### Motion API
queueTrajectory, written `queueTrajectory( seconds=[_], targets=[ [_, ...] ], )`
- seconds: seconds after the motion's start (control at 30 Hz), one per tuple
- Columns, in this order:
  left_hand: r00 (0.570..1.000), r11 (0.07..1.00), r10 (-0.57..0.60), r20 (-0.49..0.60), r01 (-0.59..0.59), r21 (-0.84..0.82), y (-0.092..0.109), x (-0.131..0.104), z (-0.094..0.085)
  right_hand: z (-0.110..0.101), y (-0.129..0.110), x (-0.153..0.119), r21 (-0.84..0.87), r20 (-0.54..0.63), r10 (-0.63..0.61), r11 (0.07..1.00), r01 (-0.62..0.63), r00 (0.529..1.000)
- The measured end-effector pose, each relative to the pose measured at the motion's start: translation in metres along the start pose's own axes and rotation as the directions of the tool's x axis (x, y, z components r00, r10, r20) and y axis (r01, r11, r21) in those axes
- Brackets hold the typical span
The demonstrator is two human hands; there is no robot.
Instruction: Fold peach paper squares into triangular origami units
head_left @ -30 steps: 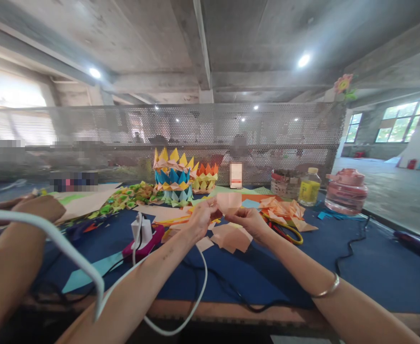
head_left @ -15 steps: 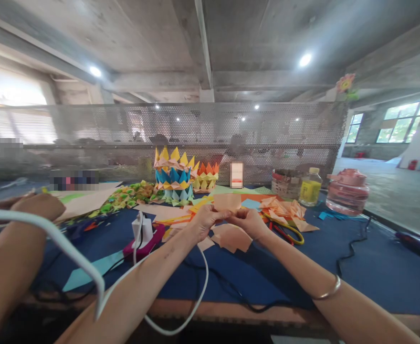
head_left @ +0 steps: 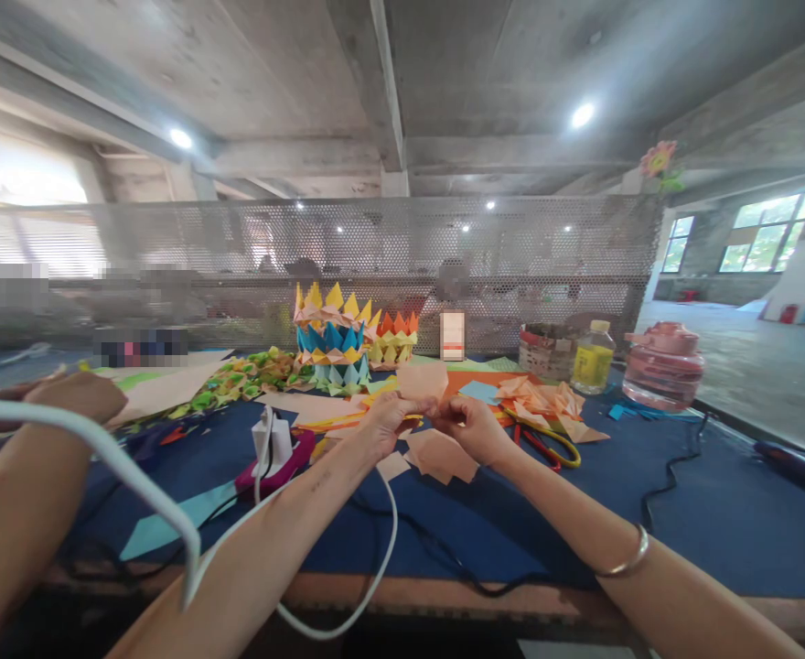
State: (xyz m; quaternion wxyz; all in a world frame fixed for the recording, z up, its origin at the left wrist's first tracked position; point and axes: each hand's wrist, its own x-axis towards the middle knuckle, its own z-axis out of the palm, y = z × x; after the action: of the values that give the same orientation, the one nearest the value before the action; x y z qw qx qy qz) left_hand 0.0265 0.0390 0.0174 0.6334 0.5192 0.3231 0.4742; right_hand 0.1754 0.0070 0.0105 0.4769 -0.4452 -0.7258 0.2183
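Note:
A peach paper piece [head_left: 422, 380] is pinched at its lower edge by my left hand [head_left: 390, 423], whose thumb points right. My right hand [head_left: 469, 426] has its fingers curled at the right of the same paper, close to the left thumb; whether it grips the paper is too small to tell. Below the hands, cut peach paper pieces [head_left: 442, 457] lie on the blue table cover [head_left: 512, 531]. Red and yellow-handled scissors [head_left: 559, 447] rest just right of my right hand.
Folded paper crowns [head_left: 334, 343] stand behind. A magenta power strip [head_left: 279, 465] with a white cable [head_left: 394, 522] lies left. At right are a yellow bottle [head_left: 593, 361], a pink jug [head_left: 663, 371] and crumpled orange paper [head_left: 543, 400]. Another person's hand [head_left: 87, 403] is far left.
The peach paper has shifted left and tilted upright between my hands. My right hand's fingers have curled in more, and its fingertips have shifted slightly.

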Motion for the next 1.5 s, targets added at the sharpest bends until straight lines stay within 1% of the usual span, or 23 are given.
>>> queueTrajectory(
  seconds=[0.07,0.13,0.23,0.4,0.47,0.6,0.77,0.87,0.97,1.1,1.27,1.37,1.5],
  targets=[
    [0.999,1.000,0.004,-0.044,-0.004,0.000,0.002,0.002,-0.003,-0.002,-0.001,0.000,0.028,-0.009,0.017,0.999,-0.017,1.000],
    [0.998,1.000,-0.001,-0.062,0.002,0.010,0.002,0.002,-0.004,-0.005,-0.001,0.001,0.037,-0.053,0.032,0.999,-0.030,0.998],
    [1.000,0.999,-0.017,-0.026,0.018,0.040,0.002,0.000,-0.002,-0.008,-0.001,0.002,0.041,-0.114,0.026,0.999,-0.021,0.993],
    [1.000,0.996,-0.008,0.027,0.005,0.090,0.000,-0.003,0.002,-0.007,0.005,0.003,0.017,-0.113,0.046,0.999,-0.045,0.993],
    [0.999,0.995,0.000,0.044,-0.004,0.095,-0.001,-0.002,0.002,-0.006,0.007,0.004,0.042,-0.131,0.058,0.998,-0.053,0.990],
    [0.998,0.998,0.020,0.066,-0.024,0.057,-0.002,-0.001,0.001,-0.004,0.007,0.003,0.147,-0.154,0.099,0.986,-0.076,0.983],
    [0.997,0.999,0.011,0.075,-0.014,0.034,0.002,-0.002,0.001,-0.006,0.003,0.002,0.235,-0.136,0.097,0.970,-0.063,0.986],
    [0.995,0.999,0.015,0.095,-0.018,0.027,0.004,-0.004,0.002,-0.007,0.000,0.001,0.282,-0.082,0.061,0.959,-0.035,0.995],
    [0.996,1.000,0.014,0.084,-0.015,0.015,0.005,-0.004,0.002,-0.008,-0.004,0.001,0.330,-0.030,0.031,0.944,-0.020,0.999],
    [0.998,1.000,0.008,0.068,-0.008,0.001,0.004,-0.002,0.002,-0.007,-0.006,0.000,0.296,-0.041,0.064,0.954,-0.049,0.997],
    [1.000,1.000,0.002,0.026,-0.003,0.015,0.004,-0.002,0.001,-0.006,-0.003,0.000,0.248,-0.094,0.105,0.966,-0.079,0.990],
    [1.000,0.999,0.007,0.021,-0.008,0.035,0.004,-0.002,0.000,-0.006,-0.002,0.000,0.213,-0.130,0.096,0.975,-0.067,0.987],
    [0.999,0.996,0.022,0.050,-0.026,0.080,0.003,-0.002,-0.001,-0.006,0.001,0.002,0.105,-0.147,0.077,0.993,-0.062,0.986]
  ],
)
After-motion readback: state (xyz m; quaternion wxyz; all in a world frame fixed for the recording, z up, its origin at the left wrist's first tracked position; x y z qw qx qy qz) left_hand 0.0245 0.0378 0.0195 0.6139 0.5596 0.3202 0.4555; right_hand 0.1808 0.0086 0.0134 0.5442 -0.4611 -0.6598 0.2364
